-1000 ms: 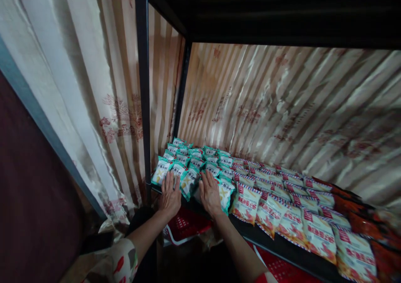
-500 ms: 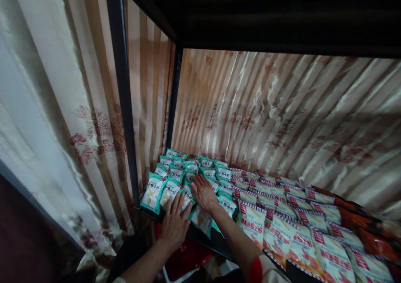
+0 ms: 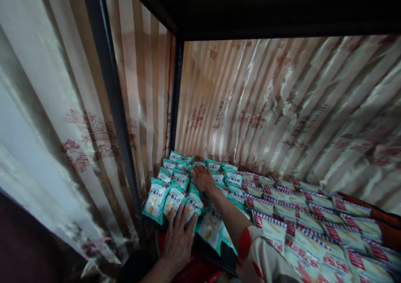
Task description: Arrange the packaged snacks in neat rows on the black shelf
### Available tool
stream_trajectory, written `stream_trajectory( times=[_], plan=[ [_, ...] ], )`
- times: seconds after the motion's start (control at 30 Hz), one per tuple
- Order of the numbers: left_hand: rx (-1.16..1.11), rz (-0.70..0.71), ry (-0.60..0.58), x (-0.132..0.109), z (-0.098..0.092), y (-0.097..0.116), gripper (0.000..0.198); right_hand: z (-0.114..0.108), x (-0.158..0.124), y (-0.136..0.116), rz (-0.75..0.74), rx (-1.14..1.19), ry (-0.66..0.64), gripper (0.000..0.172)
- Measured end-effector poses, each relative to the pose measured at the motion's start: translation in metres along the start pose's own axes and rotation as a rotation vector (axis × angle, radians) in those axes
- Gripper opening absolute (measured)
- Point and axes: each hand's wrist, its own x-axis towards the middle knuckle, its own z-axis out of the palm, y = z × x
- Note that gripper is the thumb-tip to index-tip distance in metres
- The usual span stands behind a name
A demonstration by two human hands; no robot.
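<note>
Rows of small teal-and-white snack packets (image 3: pixel 156 197) with black lettering lie at the left end of a dark shelf. My left hand (image 3: pixel 181 235) is open at the front edge, its fingers spread over the lower part of a front packet (image 3: pixel 194 201). Farther back, my right hand (image 3: pixel 203 179) rests palm down on the middle packets, fingers stretched out and holding nothing. Its palm hides the packets beneath. One front packet (image 3: pixel 210 228), right of my left hand, sticks out over the shelf edge.
Cream snack bags (image 3: pixel 269 228) with red labels and striped tops fill the shelf to the right, with orange bags (image 3: pixel 390 233) beyond. A dark metal post (image 3: pixel 109 74) stands at the left front. Striped curtains (image 3: pixel 250 107) hang behind and beside the shelf.
My right hand has moved back, away from me, over the packets, uncovering the front ones. My left hand has shifted slightly down and stays at the front row. The view has shifted slightly.
</note>
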Motion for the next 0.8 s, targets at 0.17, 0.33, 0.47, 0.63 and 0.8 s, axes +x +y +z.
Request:
stream_trajectory(
  times=[0.17,0.33,0.47,0.63,0.8],
  plan=[
    [-0.028,-0.034,-0.045,-0.002,0.000,0.001,0.060,0.001,-0.006,0.001,-0.040,-0.015,0.003,0.053],
    [-0.062,-0.043,-0.051,-0.002,-0.007,0.004,0.061,-0.005,-0.030,-0.001,-0.141,0.018,0.084,0.052],
    [-0.061,-0.041,-0.025,-0.003,-0.013,0.009,0.062,-0.014,-0.062,-0.008,-0.223,0.079,0.158,0.046],
    [-0.099,0.000,0.195,0.023,-0.030,0.016,0.072,-0.054,-0.108,-0.022,-0.293,0.172,0.221,0.042],
    [-0.163,0.069,0.416,0.080,-0.101,0.021,0.072,-0.124,-0.143,-0.031,-0.383,0.268,0.400,0.050]
  ],
)
